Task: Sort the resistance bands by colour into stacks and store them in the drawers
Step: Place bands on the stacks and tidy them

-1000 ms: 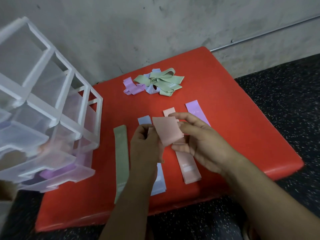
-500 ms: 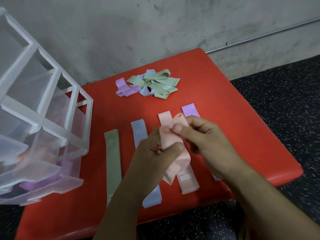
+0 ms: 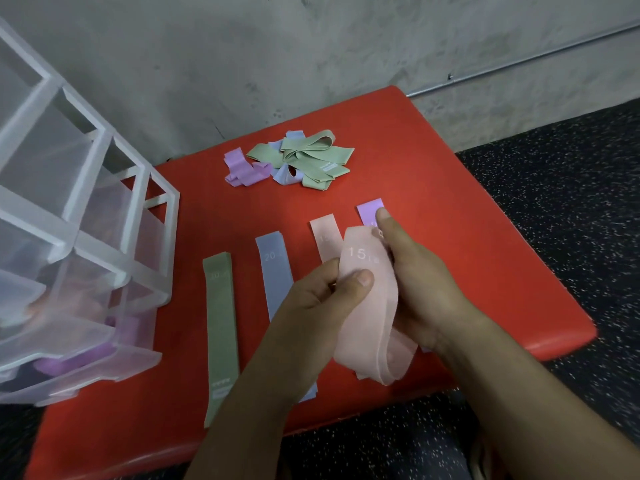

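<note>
Pink band [image 3: 367, 306], folded small a second ago, now hangs as a long loop at 5 o'clock of the pink stack [image 3: 321, 233], left hand [image 3: 318, 303] thumb-pinching it, right hand [image 3: 429, 285] gripping behind; stacking likely next.

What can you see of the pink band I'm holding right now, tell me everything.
The pink band is a flat, matte loop, pale salmon, rubbery-looking, with a white 15 printed near its top. It is held above the red pad, its lower end drooping in a fold. The left hand pinches it, thumb on the front; the right hand grips its upper edge from behind. It hides part of the pink stack lying flat below.
</note>
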